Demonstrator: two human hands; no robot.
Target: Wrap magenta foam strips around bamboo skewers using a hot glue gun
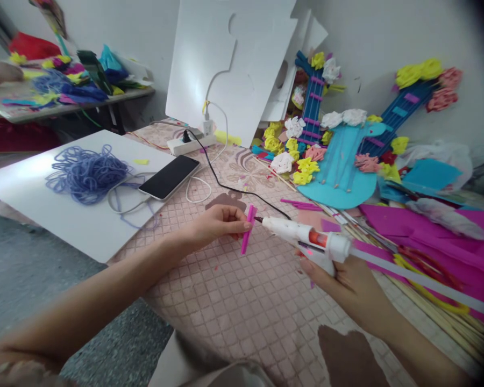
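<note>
My left hand (pixel 221 223) pinches a short magenta strip (pixel 247 231) between thumb and fingers, holding it nearly upright above the checked tablecloth (pixel 234 301). A white hot glue gun (pixel 298 232) is gripped in my right hand (pixel 342 282), its dark nozzle pointing left. The nozzle tip is at the upper part of the strip; whether they touch I cannot tell. A long whitish glue stick (pixel 423 277) extends from the back of the gun toward the right edge.
A phone (pixel 170 177) and tangled blue yarn (pixel 89 173) lie on a white board (pixel 100 226) at left. Behind stand a power strip (pixel 190 144) and a turquoise paper guitar (pixel 339 166) with crepe flowers. Magenta sheets (pixel 435 236) and wooden sticks (pixel 439 312) lie right. Another person's hand (pixel 2 74) shows far left.
</note>
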